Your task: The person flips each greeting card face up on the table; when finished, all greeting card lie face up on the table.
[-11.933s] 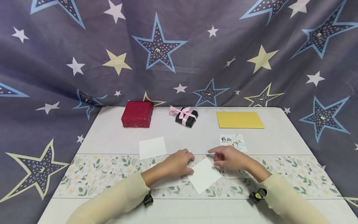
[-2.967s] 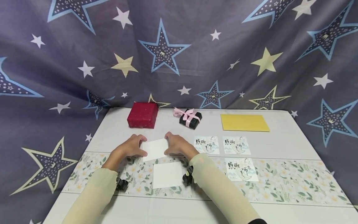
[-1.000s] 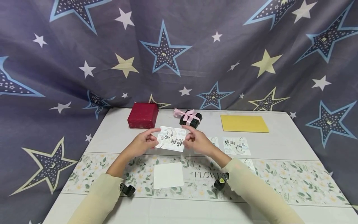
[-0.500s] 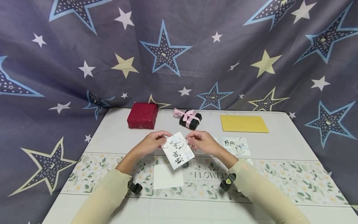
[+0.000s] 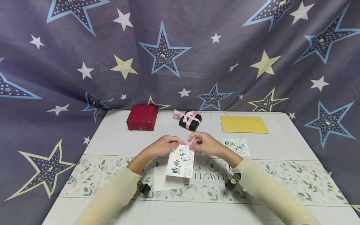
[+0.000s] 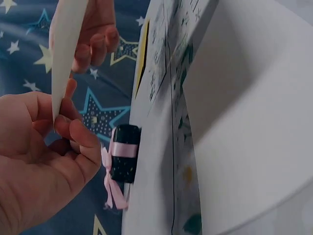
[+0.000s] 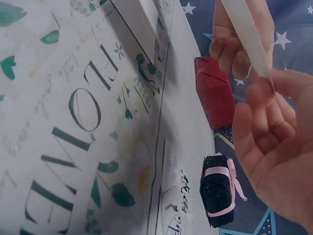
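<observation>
Between my hands hangs a square printed card (image 5: 181, 162) with black brush lettering, raised above the table and seen thin, edge-on, in both wrist views. My left hand (image 5: 161, 145) pinches its upper left edge between thumb and fingers. At the upper right corner, my right hand (image 5: 206, 144) pinches the card too, fingers curled; the right wrist view shows its fingertips on either side of the card's end. Under the raised card lies a blank white card (image 5: 161, 179), partly covered by it. Another printed card (image 5: 239, 147) rests face up beyond my right wrist.
Along the back stand a red box (image 5: 142, 117), a small black gift box (image 5: 190, 121) with a pink ribbon, and a yellow envelope-like sheet (image 5: 244, 124). More printed cards are largely hidden by my right hand and forearm. A floral band (image 5: 287, 178) crosses the white table.
The blank-backed card under both hands was lifted and flipped to its printed side. Since then it has been turned from upside down to nearly upright, and both hands have come closer together.
</observation>
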Demonstrator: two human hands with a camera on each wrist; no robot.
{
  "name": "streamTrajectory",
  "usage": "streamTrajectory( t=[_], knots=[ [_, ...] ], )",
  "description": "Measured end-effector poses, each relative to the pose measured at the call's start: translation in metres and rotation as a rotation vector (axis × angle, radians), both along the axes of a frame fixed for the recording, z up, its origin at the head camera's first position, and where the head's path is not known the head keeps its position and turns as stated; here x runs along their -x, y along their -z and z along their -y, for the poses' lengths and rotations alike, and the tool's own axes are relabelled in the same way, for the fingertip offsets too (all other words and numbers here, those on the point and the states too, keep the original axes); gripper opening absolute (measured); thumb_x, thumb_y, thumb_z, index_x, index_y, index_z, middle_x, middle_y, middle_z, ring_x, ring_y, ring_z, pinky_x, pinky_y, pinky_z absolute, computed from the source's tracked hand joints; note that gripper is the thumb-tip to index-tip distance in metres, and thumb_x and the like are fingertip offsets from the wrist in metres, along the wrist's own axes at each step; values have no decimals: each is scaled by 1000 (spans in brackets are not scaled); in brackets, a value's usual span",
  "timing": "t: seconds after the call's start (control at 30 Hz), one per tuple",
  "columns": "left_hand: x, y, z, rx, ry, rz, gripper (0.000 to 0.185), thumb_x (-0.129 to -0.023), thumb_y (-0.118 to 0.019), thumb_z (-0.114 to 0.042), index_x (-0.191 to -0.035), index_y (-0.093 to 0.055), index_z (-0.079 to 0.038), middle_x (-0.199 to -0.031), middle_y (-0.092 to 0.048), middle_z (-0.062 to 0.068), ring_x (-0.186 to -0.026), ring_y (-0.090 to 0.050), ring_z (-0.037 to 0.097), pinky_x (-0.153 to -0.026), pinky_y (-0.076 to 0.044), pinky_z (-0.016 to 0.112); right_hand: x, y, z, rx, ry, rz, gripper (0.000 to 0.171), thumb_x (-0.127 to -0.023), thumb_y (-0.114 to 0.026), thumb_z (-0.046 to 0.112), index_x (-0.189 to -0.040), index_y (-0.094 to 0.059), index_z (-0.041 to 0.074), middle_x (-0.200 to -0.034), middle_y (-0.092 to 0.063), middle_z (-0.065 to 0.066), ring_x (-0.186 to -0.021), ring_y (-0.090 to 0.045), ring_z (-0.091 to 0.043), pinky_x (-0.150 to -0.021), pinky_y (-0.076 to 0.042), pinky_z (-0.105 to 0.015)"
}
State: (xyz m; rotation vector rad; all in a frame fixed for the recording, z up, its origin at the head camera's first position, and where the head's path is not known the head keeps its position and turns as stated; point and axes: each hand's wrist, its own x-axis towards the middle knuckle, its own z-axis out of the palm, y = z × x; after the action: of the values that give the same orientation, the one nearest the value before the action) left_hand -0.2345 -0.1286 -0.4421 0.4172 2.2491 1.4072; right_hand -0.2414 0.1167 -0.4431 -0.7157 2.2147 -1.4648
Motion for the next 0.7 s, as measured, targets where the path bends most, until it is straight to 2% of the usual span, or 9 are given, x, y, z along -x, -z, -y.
streamTrajectory(
  t=[0.1, 0.17, 0.27, 0.37, 0.47, 0.57, 0.7],
  knots=[
    [0, 1, -3, 8, 13, -8, 29, -103, -52, -17, -125, -70, -13, -102, -71, 5, -85, -63, 13, -79, -53, 32, -3, 0, -4, 10, -18, -23, 26, -92, -62, 2, -118, -63, 1, -68, -59, 0, -57, -56, -17, -55, -47, -26],
    [-1, 2, -3, 11, 13, 9, 30, -103, -54, -17, -130, -66, -13, -99, -67, 5, -84, -62, 13, -79, -54, 34, -5, 1, -7, 35, 10, -25, 28, -92, -59, 0, -119, -66, 3, -70, -58, -1, -57, -56, -15, -54, -49, -26],
    [-4, 3, 1, 22, 31, 60, 34, -102, -57, -17, -136, -58, -9, -93, -63, 5, -81, -61, 14, -76, -55, 33, -9, 4, -10, 75, 101, -1, 29, -93, -56, -2, -118, -69, 5, -75, -59, -3, -60, -58, -15, -57, -54, -27],
    [-7, 4, 7, 35, 75, 101, 38, -101, -59, -14, -137, -52, -5, -88, -61, 3, -75, -57, 14, -72, -53, 31, -13, 8, -15, 111, 205, 42, 30, -95, -54, -1, -119, -70, 5, -82, -61, -6, -63, -59, -15, -60, -56, -28],
    [-9, 5, 10, 41, 112, 105, 39, -99, -61, -12, -135, -51, -5, -83, -60, 2, -72, -56, 15, -68, -49, 30, -18, 9, -23, 132, 270, 68, 34, -95, -51, -3, -124, -68, 4, -88, -62, -7, -66, -58, -14, -62, -56, -27],
    [-8, 4, 9, 28, 111, 91, 34, -98, -62, -11, -131, -52, -7, -80, -59, 3, -71, -54, 16, -67, -46, 29, -22, 9, -33, 107, 251, 68, 47, -89, -49, -8, -130, -65, 6, -90, -60, -9, -69, -57, -16, -62, -55, -26],
    [-7, 2, 4, 19, 87, 39, 31, -99, -60, -11, -130, -55, -8, -81, -58, 3, -70, -52, 17, -64, -44, 28, -29, 10, -45, 6, 104, -13, 58, -86, -51, -10, -140, -60, 10, -85, -58, -10, -67, -58, -21, -57, -53, -27]
  ],
)
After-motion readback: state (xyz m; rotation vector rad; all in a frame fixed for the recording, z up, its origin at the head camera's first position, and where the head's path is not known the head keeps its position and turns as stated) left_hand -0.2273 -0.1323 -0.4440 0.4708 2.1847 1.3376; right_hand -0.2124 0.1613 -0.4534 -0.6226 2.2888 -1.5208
